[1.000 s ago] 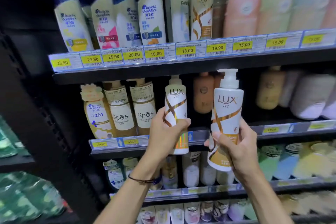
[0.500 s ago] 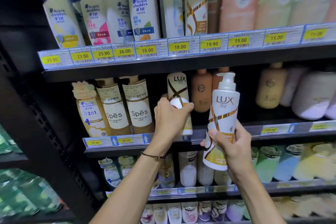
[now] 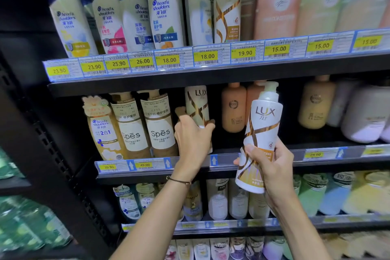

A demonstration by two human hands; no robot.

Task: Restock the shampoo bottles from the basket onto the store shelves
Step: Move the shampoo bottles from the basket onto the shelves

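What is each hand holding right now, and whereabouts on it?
The left hand grips the cream Lux bottle round its lower half; the right hand holds the white Lux pump bottle round its lower body.

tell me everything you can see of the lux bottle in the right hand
The LUX pump bottle looks like glossy white plastic, with gold and bronze ribbon bands, a grey LUX logo and an orange panel low down. A pale pump sits on top. It leans top to the right, held in the air before the middle shelf. Only the right hand touches it, fingers curled round its lower half.
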